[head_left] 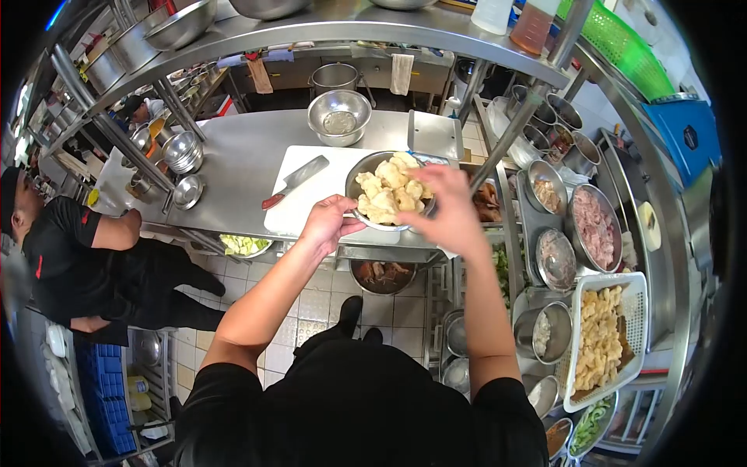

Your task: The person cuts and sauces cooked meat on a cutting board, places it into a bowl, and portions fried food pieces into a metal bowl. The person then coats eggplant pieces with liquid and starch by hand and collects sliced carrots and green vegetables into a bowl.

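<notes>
Head view: left hand (330,222) pinches rim of metal bowl (361,166) of pale golden pieces (391,187), over white cutting board (289,223); right hand (445,208) arches at bowl's right side, blurred, grip unclear.

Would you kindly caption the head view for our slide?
Left hand holding a metal bowl of pale chunks, right hand at its edge, cleaver alongside.

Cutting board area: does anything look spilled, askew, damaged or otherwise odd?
Nothing clearly stands out. The cleaver lies flat on the white cutting board, and I see no spill there. The left hand holds the heaped bowl; motion blurs the right.
</notes>
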Motion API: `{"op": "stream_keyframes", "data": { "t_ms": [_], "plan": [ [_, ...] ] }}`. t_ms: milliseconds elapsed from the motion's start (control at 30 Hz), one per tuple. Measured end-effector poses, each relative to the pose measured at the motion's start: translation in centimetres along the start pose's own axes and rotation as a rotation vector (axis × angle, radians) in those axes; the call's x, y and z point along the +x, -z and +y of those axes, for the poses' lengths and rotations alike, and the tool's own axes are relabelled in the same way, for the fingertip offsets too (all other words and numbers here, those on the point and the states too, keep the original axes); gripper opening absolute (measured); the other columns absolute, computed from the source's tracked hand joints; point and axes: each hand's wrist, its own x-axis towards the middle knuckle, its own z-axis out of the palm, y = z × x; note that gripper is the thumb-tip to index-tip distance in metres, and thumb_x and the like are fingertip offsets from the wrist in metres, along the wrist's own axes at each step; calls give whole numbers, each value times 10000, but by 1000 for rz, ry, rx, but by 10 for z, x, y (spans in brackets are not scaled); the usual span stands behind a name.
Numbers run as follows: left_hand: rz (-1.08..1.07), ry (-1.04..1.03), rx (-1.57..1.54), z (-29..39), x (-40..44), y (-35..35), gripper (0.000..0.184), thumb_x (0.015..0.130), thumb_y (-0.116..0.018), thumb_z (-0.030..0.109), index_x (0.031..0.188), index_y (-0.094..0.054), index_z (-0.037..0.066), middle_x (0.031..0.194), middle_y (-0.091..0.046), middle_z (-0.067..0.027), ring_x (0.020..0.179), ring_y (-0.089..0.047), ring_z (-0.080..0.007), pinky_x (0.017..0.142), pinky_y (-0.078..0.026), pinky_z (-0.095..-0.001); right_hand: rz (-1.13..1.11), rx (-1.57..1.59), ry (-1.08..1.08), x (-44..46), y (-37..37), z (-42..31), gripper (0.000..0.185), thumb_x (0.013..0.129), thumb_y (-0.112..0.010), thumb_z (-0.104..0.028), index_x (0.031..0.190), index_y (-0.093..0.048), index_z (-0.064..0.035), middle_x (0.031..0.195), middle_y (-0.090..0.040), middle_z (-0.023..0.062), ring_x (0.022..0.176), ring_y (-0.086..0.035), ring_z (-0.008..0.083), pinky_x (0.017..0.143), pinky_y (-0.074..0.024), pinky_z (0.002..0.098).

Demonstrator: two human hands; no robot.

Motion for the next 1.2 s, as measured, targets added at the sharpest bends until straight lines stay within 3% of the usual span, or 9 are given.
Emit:
{"op": "stream_keyframes", "data": {
  "t_ms": [133,300,400,500,733,800,867,1000,1200],
  "plan": [
    [-37,20,-9,-15,4,-14,83,899,-573,73,918,-578,-7,917,-635,-123,730,-666,-223,682,-621,-329,-83,-173,-30,1,-27,10,324,785,-736,-288,1059,-699,-119,1231,-534,93,1226,-402,310,1029,-294,443],
    [-84,76,-32,-17,31,-33,141,925,-527,87,986,-564,-34,959,-624,-153,810,-682,-275,699,-627,-320,303,118,-194,17,-12,34,200,811,-706,-175,985,-703,-77,965,-665,137,1007,-573,310,905,-439,407],
    [-142,74,-44,-6,70,-43,166,930,-514,86,1023,-549,-48,977,-622,-170,825,-681,-281,701,-629,-316,436,679,-292,21,30,42,288,912,-628,-99,1188,-571,-41,1018,-686,101,927,-636,169,833,-506,306],
    [-144,-15,-49,4,133,-56,142,907,-533,59,972,-516,-66,975,-610,-192,775,-685,-293,647,-634,-316,510,644,-459,-4,97,34,320,941,-591,-81,1245,-507,-29,1063,-671,85,967,-630,141,791,-531,270],
    [-28,-89,-4,-8,257,-104,139,884,-571,71,893,-522,-59,910,-590,-170,659,-664,-262,564,-629,-308,755,268,-799,-166,225,92,334,933,-587,-124,1261,-534,-91,1068,-635,51,842,-614,112,673,-514,236],
    [-15,-83,-14,-5,258,-114,141,884,-578,81,862,-528,-49,904,-586,-168,662,-662,-260,570,-628,-312,796,188,-999,-239,263,112,319,931,-562,-115,1247,-535,-82,1080,-621,64,915,-611,149,697,-522,254],
    [-1,-79,-22,-5,260,-119,140,886,-577,83,865,-527,-47,901,-585,-165,661,-660,-258,576,-628,-314,802,36,-1115,-293,287,106,308,928,-561,-124,1233,-544,-87,986,-624,46,764,-601,118,614,-487,216],
    [-30,-56,-4,-4,262,-117,129,888,-579,93,892,-526,-25,922,-585,-151,706,-662,-259,625,-632,-332,1002,-18,-1241,-393,313,102,230,947,-555,-162,1166,-576,-96,806,-616,-5,517,-506,55,421,-359,181],
    [-2,-38,16,-7,260,-115,141,893,-579,103,934,-523,-20,938,-580,-139,728,-661,-241,621,-631,-315,1112,174,-1291,-453,321,89,177,956,-523,-149,1119,-587,-119,797,-637,-11,529,-538,50,406,-363,175]
  ]
}}
